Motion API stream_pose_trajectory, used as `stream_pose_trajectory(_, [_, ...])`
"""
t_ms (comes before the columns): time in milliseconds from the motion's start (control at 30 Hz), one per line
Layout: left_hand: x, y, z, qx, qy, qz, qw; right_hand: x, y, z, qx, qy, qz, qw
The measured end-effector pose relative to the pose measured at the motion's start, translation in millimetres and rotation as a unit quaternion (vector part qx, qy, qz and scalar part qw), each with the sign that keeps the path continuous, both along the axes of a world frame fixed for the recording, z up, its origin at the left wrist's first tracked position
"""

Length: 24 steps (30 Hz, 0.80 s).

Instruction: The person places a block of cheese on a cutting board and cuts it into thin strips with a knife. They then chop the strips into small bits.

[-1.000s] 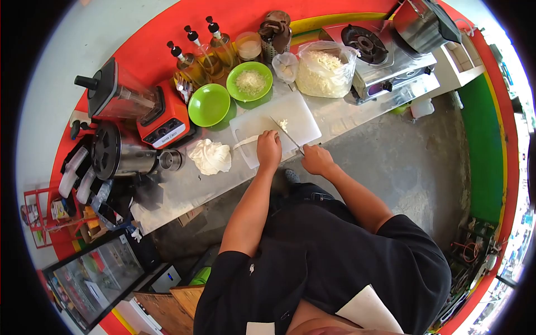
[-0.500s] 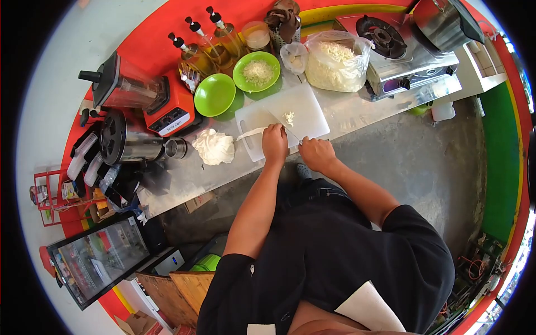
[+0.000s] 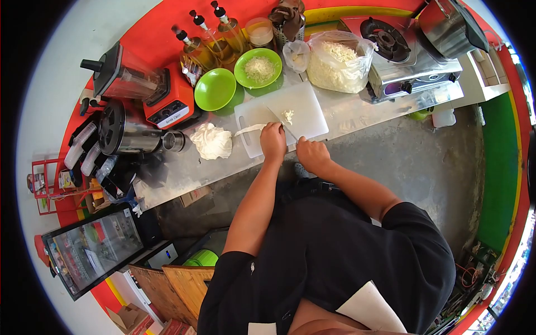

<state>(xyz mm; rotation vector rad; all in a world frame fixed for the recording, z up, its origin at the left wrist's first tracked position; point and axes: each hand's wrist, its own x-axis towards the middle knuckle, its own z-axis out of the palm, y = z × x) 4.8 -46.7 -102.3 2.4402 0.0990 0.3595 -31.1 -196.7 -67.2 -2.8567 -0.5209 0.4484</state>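
Observation:
A white cutting board lies on the counter before me. My right hand is closed round the handle of a knife, its blade slanting across the board. Beside the blade, my left hand is closed over a long pale strip, whose free end sticks out to the left. A small heap of pale cut pieces sits just beyond the blade. Left of the board rests a ruffled white mass; I cannot tell its kind.
Behind the board stand an empty green bowl, a green bowl with shreds and a plastic bag of pale shreds. A red blender is on the left, a gas stove on the right. Oil bottles line the back.
The view has shifted slightly. Both hands stay at nearly the same place on the board, still closed on the strip and the knife; the knife blade shows a little more.

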Motion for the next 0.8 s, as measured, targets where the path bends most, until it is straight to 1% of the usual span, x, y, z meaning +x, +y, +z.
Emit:
stream_pose_trajectory(100, [1.6,1.7,-0.8,0.008,0.018,0.006,1.0,3.6,4.4,-15.0,-0.011,0.008,0.008,1.0])
stream_pose_trajectory(167, [2.2,2.3,-0.5,0.013,0.007,0.007,1.0,10.5,7.3,-25.4,0.015,0.034,-0.036,0.999])
stream_pose_trajectory(267, [2.1,3.0,-2.0,0.004,-0.002,-0.001,1.0,24.4,9.0,-26.6,0.016,0.023,-0.019,0.999])
stream_pose_trajectory(400, [2.1,5.2,-4.1,0.024,0.019,-0.014,0.999,35.1,9.9,9.4,0.012,0.039,0.006,0.999])
stream_pose_trajectory(433, [2.1,4.8,-5.3,0.014,0.013,-0.011,1.0,33.5,10.4,17.4,-0.007,0.039,0.019,0.999])
stream_pose_trajectory(500, [2.7,4.9,-5.4,0.006,0.005,-0.009,1.0,26.7,11.8,21.0,-0.025,0.038,0.03,0.999])
stream_pose_trajectory(567, [2.8,4.2,-3.8,0.02,0.017,-0.005,1.0,15.8,12.6,16.5,-0.024,-0.005,0.035,0.999])
stream_pose_trajectory(600, [2.8,3.8,-3.9,0.02,0.015,-0.006,1.0,11.4,12.8,10.8,-0.024,-0.007,0.034,0.999])
stream_pose_trajectory(667, [2.6,3.8,-5.8,0.025,0.018,0.0,1.0,6.2,13.5,-8.6,-0.006,-0.05,0.007,0.999])
stream_pose_trajectory(800, [0.6,2.1,-3.6,0.004,-0.008,0.005,1.0,8.8,14.3,-33.3,0.025,-0.046,-0.03,0.998])
